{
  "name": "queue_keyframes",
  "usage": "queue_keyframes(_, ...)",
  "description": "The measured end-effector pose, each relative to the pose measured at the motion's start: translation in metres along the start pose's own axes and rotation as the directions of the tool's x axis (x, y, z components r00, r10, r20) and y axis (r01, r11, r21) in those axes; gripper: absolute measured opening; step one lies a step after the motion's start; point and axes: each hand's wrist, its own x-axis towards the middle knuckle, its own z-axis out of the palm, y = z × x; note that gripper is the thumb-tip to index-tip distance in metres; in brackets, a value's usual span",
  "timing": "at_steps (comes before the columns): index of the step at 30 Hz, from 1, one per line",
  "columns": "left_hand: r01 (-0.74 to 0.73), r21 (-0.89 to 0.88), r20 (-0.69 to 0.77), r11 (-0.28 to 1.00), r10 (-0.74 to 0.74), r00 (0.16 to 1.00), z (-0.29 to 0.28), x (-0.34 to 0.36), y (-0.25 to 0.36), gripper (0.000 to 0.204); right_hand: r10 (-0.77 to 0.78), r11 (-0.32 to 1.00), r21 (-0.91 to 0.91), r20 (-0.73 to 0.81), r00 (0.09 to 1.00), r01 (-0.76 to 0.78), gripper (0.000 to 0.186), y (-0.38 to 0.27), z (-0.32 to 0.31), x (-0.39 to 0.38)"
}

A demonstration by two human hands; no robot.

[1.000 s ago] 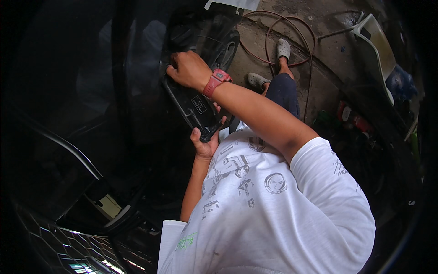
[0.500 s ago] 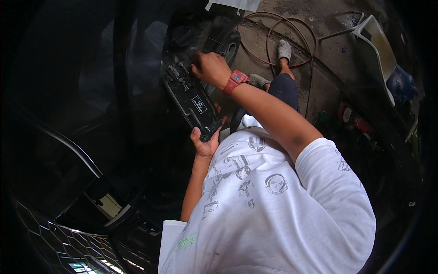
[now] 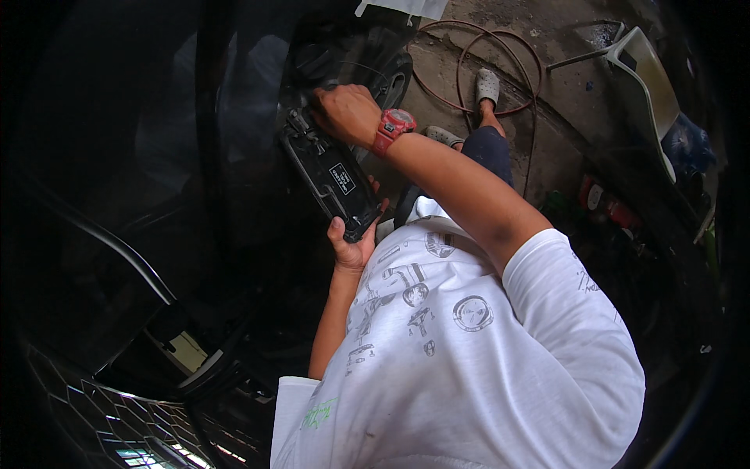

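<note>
– As you look down, where's the black flap?
– Standing out from the dark car body, its hinge fittings close to the right hand.
– And the grips?
– The left hand clasps its near end, thumb and fingers at opposite edges. The right hand curls inward; whether it pinches anything, I can't tell.
– Farther out?
– A reddish hose loops over the floor.

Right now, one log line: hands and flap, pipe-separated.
left hand: holds black flap by its lower end | right hand: at flap's upper end, contact unclear | red watch: on right wrist
</note>
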Motion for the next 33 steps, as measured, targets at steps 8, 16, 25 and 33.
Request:
queue_keyframes(8,-0.004,-0.001,0.027,1.000,0.004,1.000,-0.001,-0.001,-0.002,0.113,-0.001,0.998,0.055,0.019,1.000,0.000,0.025,-0.001,0.002,0.004)
queue_keyframes(16,-0.012,0.010,0.041,1.000,0.012,0.999,-0.001,-0.002,-0.002,0.113,0.054,0.990,0.125,0.024,0.998,-0.057,0.030,0.002,0.010,0.008)
queue_keyframes(25,0.003,-0.008,0.090,1.000,-0.002,0.996,-0.014,0.003,-0.004,0.115,0.097,0.993,0.056,0.157,0.983,-0.107,0.042,0.009,-0.006,0.007)
queue_keyframes(33,-0.052,0.034,0.150,0.998,0.047,0.988,-0.028,0.006,-0.014,0.127,0.218,0.973,0.003,0.314,0.924,-0.230,0.044,0.074,-0.041,-0.078)
